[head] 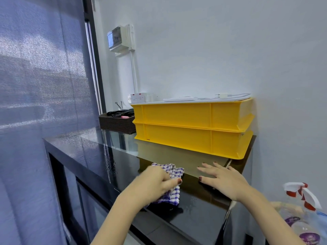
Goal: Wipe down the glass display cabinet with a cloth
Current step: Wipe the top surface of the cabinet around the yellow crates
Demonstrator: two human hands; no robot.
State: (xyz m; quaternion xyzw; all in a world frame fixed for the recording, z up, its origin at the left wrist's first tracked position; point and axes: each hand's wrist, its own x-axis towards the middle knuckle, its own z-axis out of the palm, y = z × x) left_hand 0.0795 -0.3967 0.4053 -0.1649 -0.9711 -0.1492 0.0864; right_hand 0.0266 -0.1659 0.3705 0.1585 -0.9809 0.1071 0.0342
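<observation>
cloth handling: the cloth looks soft, light and limp, so it should bunch and fold easily; best gathered as a wad in the palm with a flat face left against the glass.
cabinet handling: the glass top of the display cabinet looks stiff, smooth and probably slick and breakable; even, moderate pressure seems wise, with no leaning on the edge.
cloth look: white with a blue-purple check, textured weave, crumpled.
cabinet look: dark frame, glossy top that mirrors the yellow crates, glass panels in the front below.
cloth place: on the glass top, just in front of the yellow crates, toward their left end.
left hand: fingers curled round the bunched cloth, thumb lying across it.
right hand: fingers straight and spread, flat on the glass in front of the crates' right end, near the cloth but apart from it, holding nothing.
spray bottle: right of the crates and nearer the person.
dark trays: stacked just left of the crates.
</observation>
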